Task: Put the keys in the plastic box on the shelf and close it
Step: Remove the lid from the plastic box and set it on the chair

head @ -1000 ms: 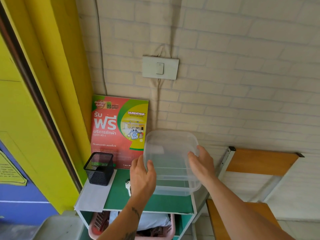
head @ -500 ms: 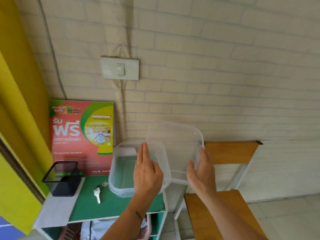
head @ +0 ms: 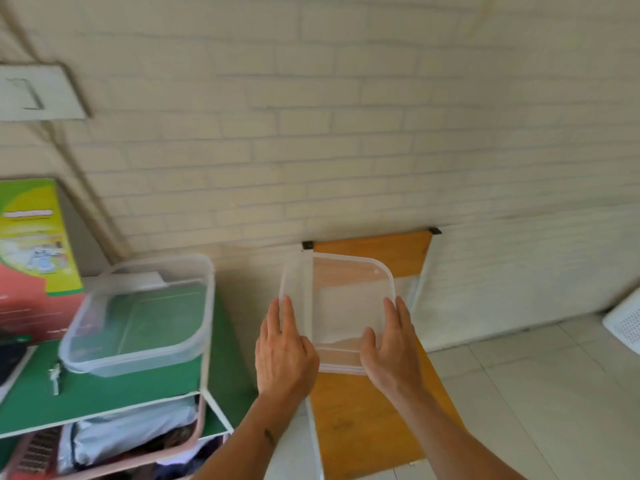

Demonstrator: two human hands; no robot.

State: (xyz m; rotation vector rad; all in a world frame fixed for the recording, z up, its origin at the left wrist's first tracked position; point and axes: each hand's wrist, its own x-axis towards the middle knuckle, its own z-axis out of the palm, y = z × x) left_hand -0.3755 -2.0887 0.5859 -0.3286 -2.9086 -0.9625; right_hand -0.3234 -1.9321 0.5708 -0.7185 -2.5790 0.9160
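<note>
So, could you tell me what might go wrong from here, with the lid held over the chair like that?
The lid is held only at its edges between the left hand and right hand, above the wooden chair; it could slip. The open plastic box sits near the shelf edge, so a knock might tip it off. The keys lie outside the box and could be forgotten.

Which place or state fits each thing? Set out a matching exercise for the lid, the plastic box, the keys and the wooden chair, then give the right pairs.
Things:
1. lid
2. plastic box
3. keys
4. wooden chair

Places or states:
A. lying on the green shelf top, outside the box
B. held between both hands
C. standing against the brick wall, beneath the lid
D. open and empty on the shelf

Pairs: 1-B, 2-D, 3-A, 4-C
</note>
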